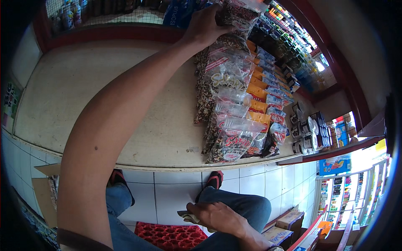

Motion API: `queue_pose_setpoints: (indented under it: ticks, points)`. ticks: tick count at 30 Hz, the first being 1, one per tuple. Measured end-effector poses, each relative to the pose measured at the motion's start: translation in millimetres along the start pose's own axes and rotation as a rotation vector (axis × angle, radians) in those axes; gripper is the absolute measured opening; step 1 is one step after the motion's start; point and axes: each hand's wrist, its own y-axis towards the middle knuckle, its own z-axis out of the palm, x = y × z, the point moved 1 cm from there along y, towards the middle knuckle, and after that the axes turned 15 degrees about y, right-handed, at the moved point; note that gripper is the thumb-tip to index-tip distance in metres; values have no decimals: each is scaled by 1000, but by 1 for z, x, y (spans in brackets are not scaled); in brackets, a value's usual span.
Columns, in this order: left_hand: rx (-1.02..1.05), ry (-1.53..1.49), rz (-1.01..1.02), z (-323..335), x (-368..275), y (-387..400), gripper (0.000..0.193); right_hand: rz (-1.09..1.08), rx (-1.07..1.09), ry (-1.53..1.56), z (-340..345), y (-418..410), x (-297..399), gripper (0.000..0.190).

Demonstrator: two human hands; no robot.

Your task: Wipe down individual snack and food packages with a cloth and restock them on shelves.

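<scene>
My left hand point(205, 26) reaches to the far end of a row and grips a clear plastic bag of chocolate sprinkles point(241, 15). Below it, more bags of mixed sprinkles point(224, 75) lean on one another along the pale shelf point(163, 141). The frontmost sprinkle bag point(234, 142) rests by the shelf's front edge. Over my right knee, my right hand point(220, 216) is closed around a crumpled greyish cloth point(188, 217).
Yellow pouches point(259, 92) and small tubs point(309, 141) line the shelf's right side. Wire mesh point(138, 15) backs it. A red perforated mat point(169, 237) lies on the tiled floor. Cardboard boxes point(290, 219) stand at lower right, and an opened carton point(44, 197) at left.
</scene>
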Motion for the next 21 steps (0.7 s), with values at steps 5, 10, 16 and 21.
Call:
queue_pose_setpoints:
  ticks: [5,10,16,21]
  points:
    - [-20,-3,20,1,4,-1,64,-24,38,-38,2,0,-7,26]
    - [-30,-62,-182,-1,3,-12,50,-32,62,-81,4,-2,-7,27]
    - [-134,-193,-348,-73,3,-64,29,5,8,-60,3,1,2,34]
    - [2,-366,-616,-198,-28,-138,19,-8,-12,-190,4,2,2,34]
